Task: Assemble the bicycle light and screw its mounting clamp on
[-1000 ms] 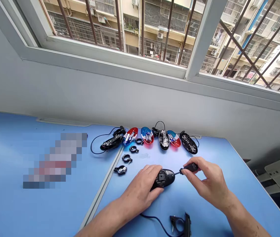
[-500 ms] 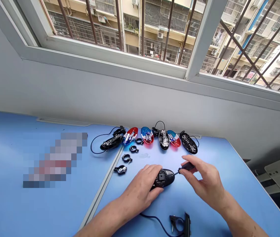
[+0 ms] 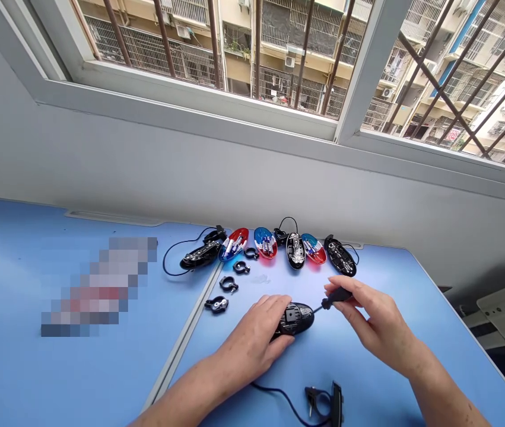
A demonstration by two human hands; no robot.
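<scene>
My left hand is wrapped over a black oval housing, gripping it against the table; its left end is hidden under my fingers. Between the fingertips and thumb of my right hand is a black-handled screwdriver. Its shaft slants down left, with the tip at the right end of the housing; whether it sits in a screw is too small to tell. A black cable runs from beneath my left hand to a small black part with a ring clamp near the front edge of the view.
Several black ring clamps lie in a slanting row on the left. Along the back are opened black housings with cables, and red-and-blue shells holding batteries. A blurred-out item lies farther left. The wall rises behind the table.
My right fingers have shifted their grip on the screwdriver handle and turned slightly, the handle now a little higher. My left hand and the housing stay nearly in place.
</scene>
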